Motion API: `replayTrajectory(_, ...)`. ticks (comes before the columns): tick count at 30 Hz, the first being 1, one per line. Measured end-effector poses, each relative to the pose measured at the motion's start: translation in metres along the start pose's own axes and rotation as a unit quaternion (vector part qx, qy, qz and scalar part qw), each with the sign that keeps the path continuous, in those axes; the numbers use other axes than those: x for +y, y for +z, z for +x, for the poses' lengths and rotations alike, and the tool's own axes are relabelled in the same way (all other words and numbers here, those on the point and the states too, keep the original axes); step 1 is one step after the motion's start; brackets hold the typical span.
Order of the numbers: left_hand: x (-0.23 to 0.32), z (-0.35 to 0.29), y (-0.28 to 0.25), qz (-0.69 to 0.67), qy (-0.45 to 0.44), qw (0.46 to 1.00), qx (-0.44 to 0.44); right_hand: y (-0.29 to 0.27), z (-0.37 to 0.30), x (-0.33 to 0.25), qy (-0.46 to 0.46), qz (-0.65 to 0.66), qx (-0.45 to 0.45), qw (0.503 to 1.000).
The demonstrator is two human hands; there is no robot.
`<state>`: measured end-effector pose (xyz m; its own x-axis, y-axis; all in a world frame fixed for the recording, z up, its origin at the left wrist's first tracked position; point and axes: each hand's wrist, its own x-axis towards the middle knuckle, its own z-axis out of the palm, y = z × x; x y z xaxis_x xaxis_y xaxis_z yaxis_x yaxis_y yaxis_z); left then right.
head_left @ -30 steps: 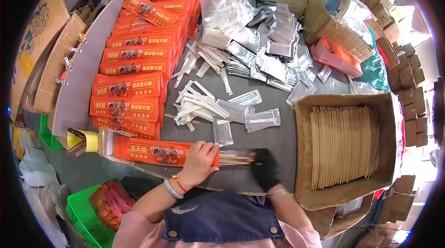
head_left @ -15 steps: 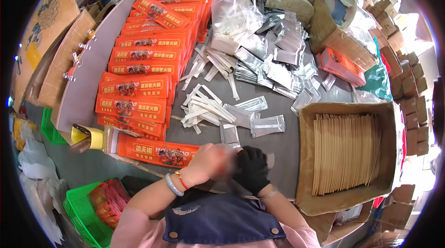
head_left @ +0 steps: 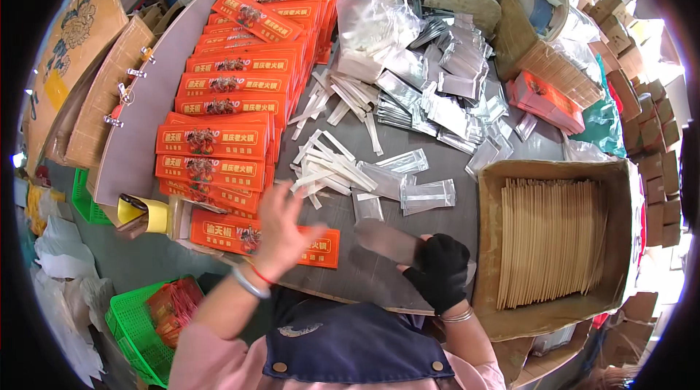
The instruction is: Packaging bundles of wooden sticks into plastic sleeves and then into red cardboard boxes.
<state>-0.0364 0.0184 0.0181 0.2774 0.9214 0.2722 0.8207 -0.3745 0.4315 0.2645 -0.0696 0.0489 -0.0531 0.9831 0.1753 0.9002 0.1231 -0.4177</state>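
My left hand (head_left: 278, 233), bare and somewhat blurred, has its fingers spread above an orange printed packet (head_left: 219, 232) lying near the table's front edge. Just beyond the fingertips is a small heap of flat white strips (head_left: 332, 164). My right hand (head_left: 441, 270), in a black glove with bare fingertips, is closed on one end of a small clear plastic sachet (head_left: 386, 239). Motion smears the sachet, so its contents cannot be made out. More clear sachets (head_left: 429, 195) lie beyond it on the grey tabletop (head_left: 445, 160).
Stacked orange packets (head_left: 219, 138) line the left side. A white plastic bag (head_left: 372, 22) and silvery sachets (head_left: 445, 109) fill the back. At right stands a cardboard box (head_left: 490, 259) of thin wooden sticks (head_left: 554, 244). A green basket (head_left: 124, 321) sits low left.
My hands were together at the front middle and have parted. The left moved left and forward, opening; the right moved slightly right, now with a sachet visible in it.
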Motion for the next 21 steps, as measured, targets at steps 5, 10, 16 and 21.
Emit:
replayTrajectory(5, 0.018, -0.049, 0.043, -0.06, -0.096, 0.993, -0.029, 0.002, -0.004, -0.006, -0.036, -0.031, -0.035, 0.998)
replayTrajectory(10, 0.017, -0.048, 0.041, -0.098, -0.099, 0.99, -0.027, 0.017, -0.004, -0.003, -0.041, -0.014, -0.149, 0.988)
replayTrajectory(16, 0.017, -0.041, 0.039, -0.111, -0.083, 0.989, -0.051, 0.068, 0.008, -0.043, -0.102, 0.067, -0.102, 0.987)
replayTrajectory(21, 0.015, 0.043, 0.052, -0.116, 0.097, 0.989, 0.004, 0.014, -0.006, 0.034, 0.038, 0.014, 0.056, 0.998)
